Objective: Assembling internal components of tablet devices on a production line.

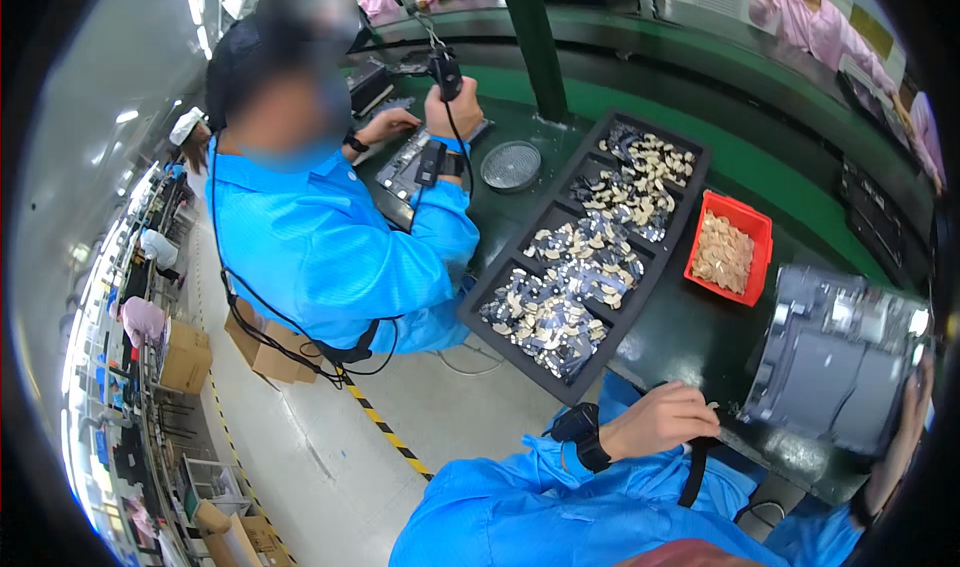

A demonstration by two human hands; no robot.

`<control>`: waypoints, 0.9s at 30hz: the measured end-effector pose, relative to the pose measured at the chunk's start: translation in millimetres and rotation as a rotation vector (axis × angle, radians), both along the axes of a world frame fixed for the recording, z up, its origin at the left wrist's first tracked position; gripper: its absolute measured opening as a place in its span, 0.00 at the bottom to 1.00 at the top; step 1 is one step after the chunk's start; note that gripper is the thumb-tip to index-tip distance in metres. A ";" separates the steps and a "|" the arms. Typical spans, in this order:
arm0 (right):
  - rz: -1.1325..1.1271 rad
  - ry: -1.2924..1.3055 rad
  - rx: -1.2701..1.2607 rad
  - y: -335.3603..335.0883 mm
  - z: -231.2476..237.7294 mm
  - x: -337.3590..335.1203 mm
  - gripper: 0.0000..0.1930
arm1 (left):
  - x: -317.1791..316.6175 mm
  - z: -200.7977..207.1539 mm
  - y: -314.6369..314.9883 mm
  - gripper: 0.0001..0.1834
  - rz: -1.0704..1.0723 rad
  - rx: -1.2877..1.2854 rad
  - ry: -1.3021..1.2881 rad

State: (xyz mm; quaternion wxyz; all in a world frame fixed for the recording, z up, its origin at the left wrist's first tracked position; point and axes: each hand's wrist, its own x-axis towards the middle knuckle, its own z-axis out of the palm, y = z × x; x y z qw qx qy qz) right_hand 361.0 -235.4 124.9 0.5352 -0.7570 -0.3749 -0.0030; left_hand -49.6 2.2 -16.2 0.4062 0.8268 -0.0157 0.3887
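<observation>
My right hand (910,412) grips the outer edge of an opened laptop base (835,367), with a dark battery block and bare internals showing. The base is tilted at the table's near right edge. My left hand (665,420) hovers near the front table edge, left of the laptop base. Its fingers are pinched together, and a tiny pale bit shows at the tips, too small to name. A black divided tray (640,312) lies farther left, filled with small cream and dark pieces. Beside it stands a red plastic bin (764,242) of thin tan pieces.
To the left, a co-worker in a blue smock (320,237) holds a black corded power screwdriver (445,72) over another laptop base (405,172). A round metal dish (511,166) lies nearby. A dark green post (535,42) rises behind the tray. Several people in pink sit beyond the conveyor.
</observation>
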 end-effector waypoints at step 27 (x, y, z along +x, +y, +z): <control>0.409 0.767 -0.034 108.2 -55.8 -158.0 0.10 | 93.0 47.5 2.9 0.13 0.358 -0.051 0.038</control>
